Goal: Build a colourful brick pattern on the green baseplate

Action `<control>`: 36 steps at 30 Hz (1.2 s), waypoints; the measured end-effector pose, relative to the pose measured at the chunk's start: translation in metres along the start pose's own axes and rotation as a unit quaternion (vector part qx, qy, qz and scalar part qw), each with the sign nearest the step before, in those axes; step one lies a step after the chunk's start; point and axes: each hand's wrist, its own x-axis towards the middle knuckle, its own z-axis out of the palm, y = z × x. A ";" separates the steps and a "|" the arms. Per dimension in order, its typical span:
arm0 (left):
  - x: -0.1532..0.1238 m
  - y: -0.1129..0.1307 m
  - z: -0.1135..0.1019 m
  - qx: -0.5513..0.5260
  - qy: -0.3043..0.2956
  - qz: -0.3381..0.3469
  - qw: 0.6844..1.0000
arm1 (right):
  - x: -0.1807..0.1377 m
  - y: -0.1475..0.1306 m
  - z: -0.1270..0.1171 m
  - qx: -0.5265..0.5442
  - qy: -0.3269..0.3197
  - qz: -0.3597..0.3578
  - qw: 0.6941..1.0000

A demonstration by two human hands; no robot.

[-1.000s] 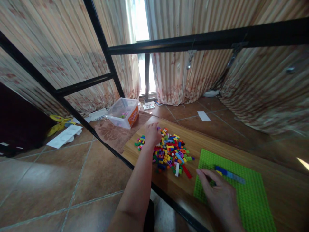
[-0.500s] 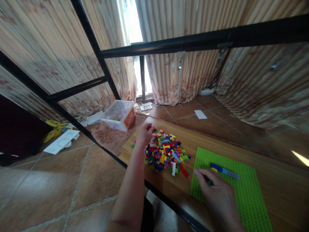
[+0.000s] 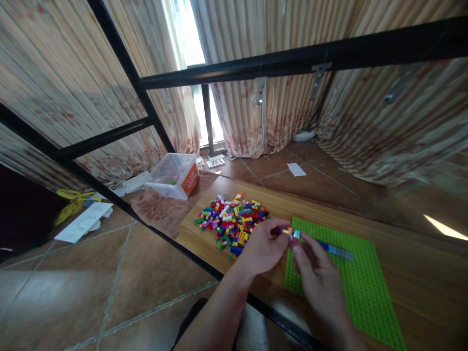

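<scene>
A heap of small coloured bricks [image 3: 230, 219] lies on the wooden tabletop [image 3: 278, 204]. To its right lies a green studded baseplate [image 3: 351, 287] with a strip of blue bricks [image 3: 334, 250] pressed on near its far edge. My left hand [image 3: 261, 251] and my right hand [image 3: 316, 278] meet at the baseplate's left far corner. Their fingertips pinch a small piece [image 3: 292, 235] between them; its colours are too small to make out clearly.
A clear plastic tub [image 3: 171, 175] with an orange label stands on a brown mat [image 3: 161, 207] on the tiled floor. Black metal frame bars [image 3: 292, 58] cross the view. White sheets [image 3: 84, 222] and a yellow object lie at left. Curtains hang behind.
My left hand has left the far side of the brick heap and come right to meet my right hand, which has lifted off the baseplate. Both now pinch a small piece.
</scene>
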 end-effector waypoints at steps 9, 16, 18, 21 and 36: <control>-0.007 0.001 0.022 0.059 0.002 0.049 0.997 | 0.012 -0.004 0.001 -0.047 0.046 -0.036 0.997; -0.008 -0.001 0.035 0.019 0.022 0.025 0.999 | 0.014 -0.002 0.000 -0.112 0.064 -0.075 0.989; -0.007 -0.004 0.034 -0.005 0.022 0.009 1.000 | 0.016 0.000 0.002 -0.083 0.076 -0.055 0.992; -0.004 -0.006 0.029 -0.069 0.021 -0.025 0.997 | 0.019 0.004 0.008 0.039 0.102 0.024 0.994; -0.001 0.002 0.011 -0.230 0.031 -0.066 0.970 | 0.023 -0.011 0.010 0.384 0.012 0.171 0.907</control>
